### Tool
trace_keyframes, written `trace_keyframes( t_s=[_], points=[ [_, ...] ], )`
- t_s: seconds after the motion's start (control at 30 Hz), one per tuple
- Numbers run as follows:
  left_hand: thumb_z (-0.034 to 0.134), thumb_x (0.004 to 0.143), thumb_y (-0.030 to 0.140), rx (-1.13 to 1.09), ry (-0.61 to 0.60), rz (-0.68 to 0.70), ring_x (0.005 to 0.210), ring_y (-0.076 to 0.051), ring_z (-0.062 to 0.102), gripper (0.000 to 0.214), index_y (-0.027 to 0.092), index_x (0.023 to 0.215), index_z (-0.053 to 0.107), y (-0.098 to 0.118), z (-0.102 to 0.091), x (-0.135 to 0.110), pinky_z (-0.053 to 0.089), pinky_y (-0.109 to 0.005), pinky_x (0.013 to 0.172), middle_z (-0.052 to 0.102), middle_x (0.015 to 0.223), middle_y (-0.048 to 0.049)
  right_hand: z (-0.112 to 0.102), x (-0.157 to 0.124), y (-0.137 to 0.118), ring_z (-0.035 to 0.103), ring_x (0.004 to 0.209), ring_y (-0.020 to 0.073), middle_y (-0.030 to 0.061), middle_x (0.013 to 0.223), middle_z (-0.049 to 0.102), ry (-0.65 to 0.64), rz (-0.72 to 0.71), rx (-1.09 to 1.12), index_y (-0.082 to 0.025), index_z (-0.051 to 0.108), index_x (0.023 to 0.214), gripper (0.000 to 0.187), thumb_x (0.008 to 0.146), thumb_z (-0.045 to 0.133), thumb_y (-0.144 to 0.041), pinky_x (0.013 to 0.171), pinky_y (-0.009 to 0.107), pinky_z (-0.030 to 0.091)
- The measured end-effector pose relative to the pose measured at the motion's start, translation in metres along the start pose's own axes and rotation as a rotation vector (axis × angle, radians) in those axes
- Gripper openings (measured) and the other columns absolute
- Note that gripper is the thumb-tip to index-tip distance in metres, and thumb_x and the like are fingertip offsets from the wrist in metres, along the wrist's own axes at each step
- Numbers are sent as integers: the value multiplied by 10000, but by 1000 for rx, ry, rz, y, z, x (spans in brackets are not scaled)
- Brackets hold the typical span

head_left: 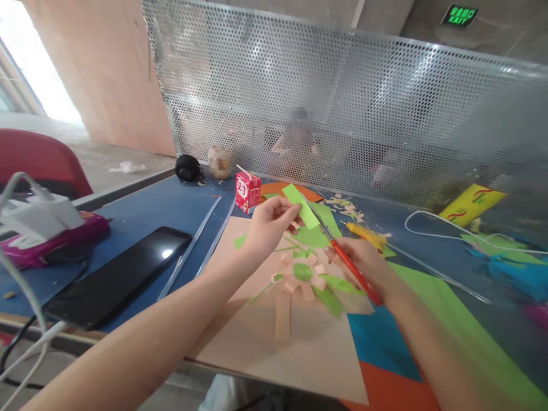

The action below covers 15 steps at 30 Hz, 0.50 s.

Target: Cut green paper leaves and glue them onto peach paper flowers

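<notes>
Pinched in my left hand (274, 222) is a light green paper strip (302, 206), held up over the table. My right hand (359, 260) grips red-handled scissors (353, 269), whose blades lie along the strip's right edge. Below both hands, a peach paper flower (314, 282) with a green centre and green leaves rests on a large peach sheet (317, 359). A short peach strip (282, 317) lies just under the flower. Behind the strip is another piece of green paper (327, 220), partly covered.
A red drink carton (247, 192) with a straw, a jar (219, 161) and a yellow glue gun (363, 233) stand or lie farther back. A black phone (120, 274) and purple power strip (55, 240) are left. Paper scraps (346, 206) lie near the perforated metal screen (342, 103).
</notes>
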<state>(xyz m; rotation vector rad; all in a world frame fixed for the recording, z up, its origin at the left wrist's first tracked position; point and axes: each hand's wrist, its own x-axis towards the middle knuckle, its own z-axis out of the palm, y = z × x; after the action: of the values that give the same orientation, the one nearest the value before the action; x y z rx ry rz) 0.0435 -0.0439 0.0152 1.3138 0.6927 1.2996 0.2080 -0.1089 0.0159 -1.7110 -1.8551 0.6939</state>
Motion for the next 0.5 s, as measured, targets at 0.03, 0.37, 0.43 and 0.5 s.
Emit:
trace_keyframes(
  t_s=[0.03, 0.37, 0.43, 0.5],
  points=[
    [557, 727, 223, -4, -3, -2, 493, -73, 550, 144, 156, 647, 457, 0, 0, 0, 448, -192, 472, 565, 547, 10, 0, -1, -1, 340, 335, 76, -74, 385, 337, -1, -2, 10, -183, 432, 585, 303, 727, 500, -442, 370, 214, 264],
    [567, 712, 232, -6, -52, 24, 489, -77, 538, 158, 152, 619, 467, -3, 1, -1, 455, -213, 479, 533, 528, 19, 2, 2, 6, 366, 424, 84, -51, 479, 365, 39, -100, -16, -191, 373, 559, 353, 735, 473, -480, 408, 209, 269],
    [569, 710, 238, -3, -52, 24, 488, -77, 535, 156, 153, 623, 471, -3, 0, -1, 456, -213, 479, 530, 526, 20, 4, 4, 12, 354, 397, 81, -57, 456, 352, 42, -85, -23, -189, 391, 566, 359, 740, 461, -496, 400, 211, 262],
    [569, 707, 237, -12, -56, 27, 488, -76, 533, 152, 153, 624, 474, -4, 0, 0, 454, -210, 477, 529, 527, 21, 5, 6, 15, 349, 375, 80, -62, 439, 347, 41, -68, -29, -187, 418, 579, 357, 741, 456, -502, 395, 213, 262]
  ],
)
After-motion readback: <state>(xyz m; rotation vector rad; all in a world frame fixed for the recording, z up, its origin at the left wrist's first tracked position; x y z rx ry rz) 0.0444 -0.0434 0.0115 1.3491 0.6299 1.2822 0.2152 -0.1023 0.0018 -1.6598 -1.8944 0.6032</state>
